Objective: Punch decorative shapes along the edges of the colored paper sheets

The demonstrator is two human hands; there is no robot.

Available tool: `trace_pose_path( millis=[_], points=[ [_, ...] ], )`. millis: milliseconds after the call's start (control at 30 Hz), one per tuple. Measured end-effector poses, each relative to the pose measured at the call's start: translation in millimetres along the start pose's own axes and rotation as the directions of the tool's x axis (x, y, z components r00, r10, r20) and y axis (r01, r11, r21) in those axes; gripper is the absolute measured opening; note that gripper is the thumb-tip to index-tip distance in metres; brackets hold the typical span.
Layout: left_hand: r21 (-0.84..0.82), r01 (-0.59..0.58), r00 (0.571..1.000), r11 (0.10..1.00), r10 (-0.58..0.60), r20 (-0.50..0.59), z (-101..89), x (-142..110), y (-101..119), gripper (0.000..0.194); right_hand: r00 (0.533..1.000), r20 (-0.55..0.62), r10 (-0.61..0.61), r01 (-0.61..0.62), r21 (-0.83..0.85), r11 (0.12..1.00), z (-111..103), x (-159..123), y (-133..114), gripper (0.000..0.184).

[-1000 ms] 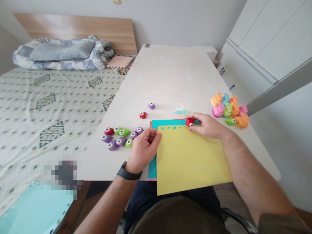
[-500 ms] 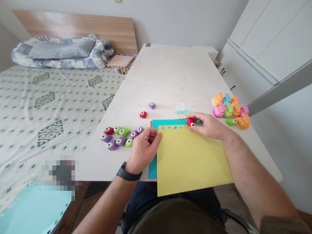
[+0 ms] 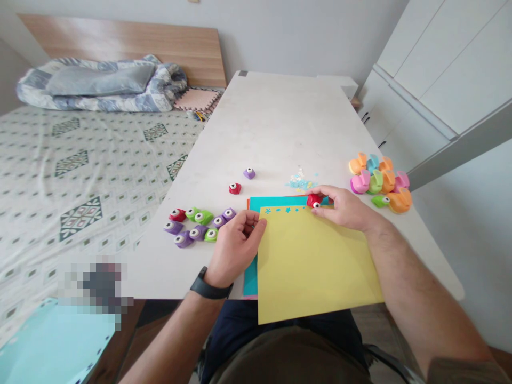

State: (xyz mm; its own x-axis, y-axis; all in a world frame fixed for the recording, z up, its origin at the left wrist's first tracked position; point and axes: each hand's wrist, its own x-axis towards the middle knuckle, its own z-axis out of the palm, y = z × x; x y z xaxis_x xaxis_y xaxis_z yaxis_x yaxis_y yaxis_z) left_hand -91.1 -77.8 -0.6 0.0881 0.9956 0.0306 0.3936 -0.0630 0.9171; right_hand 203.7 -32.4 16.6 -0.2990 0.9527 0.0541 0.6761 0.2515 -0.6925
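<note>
Yellow paper (image 3: 314, 261), red punch (image 3: 312, 200), hands (image 3: 238, 242) pinching each

Grips red punch (image 3: 312, 201) with right hand (image 3: 340, 207) at far edge of yellow sheet (image 3: 314, 261), pinching its left side with left hand (image 3: 238, 242).

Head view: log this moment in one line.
left hand: holding yellow sheet by left edge; right hand: holding red punch, sheet's far edge; cyan sheet: beneath
</note>
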Motion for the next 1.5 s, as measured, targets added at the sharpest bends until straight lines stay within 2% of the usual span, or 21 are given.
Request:
trace_pose_path(
  millis=[100, 400, 800, 1167, 1500],
  points=[
    [0.012, 0.002, 1.0, 1.0, -0.002, -0.003, -0.3, 0.0, 0.5, 0.025, 0.999, -0.031, -0.011, 0.011, 0.018, 1.0, 0.7, 0.6, 0.9, 0.043],
    [0.014, -0.008, 1.0, 1.0, 0.008, -0.015, -0.2, 0.5, 0.1, 0.027, 1.0, 0.009, 0.004, -0.005, 0.025, 1.0, 0.1, -0.8, -5.3, 0.042],
    [0.023, -0.017, 1.0, 1.0, 0.017, -0.01, -0.3, 0.1, -2.6, 0.023, 1.0, 0.002, 0.007, -0.007, 0.032, 0.999, 3.4, 1.0, 3.1, 0.042],
    [0.014, -0.014, 1.0, 1.0, 0.014, -0.02, 0.5, 0.5, -3.5, 0.025, 0.999, 0.038, 0.003, -0.005, 0.046, 0.999, -0.3, 0.0, -0.6, 0.036],
    [0.018, -0.019, 1.0, 1.0, 0.02, -0.024, 0.4, 0.3, -2.6, 0.026, 0.995, 0.098, -0.022, 0.017, 0.059, 0.998, -1.3, -2.2, -4.6, 0.04]
  ],
)
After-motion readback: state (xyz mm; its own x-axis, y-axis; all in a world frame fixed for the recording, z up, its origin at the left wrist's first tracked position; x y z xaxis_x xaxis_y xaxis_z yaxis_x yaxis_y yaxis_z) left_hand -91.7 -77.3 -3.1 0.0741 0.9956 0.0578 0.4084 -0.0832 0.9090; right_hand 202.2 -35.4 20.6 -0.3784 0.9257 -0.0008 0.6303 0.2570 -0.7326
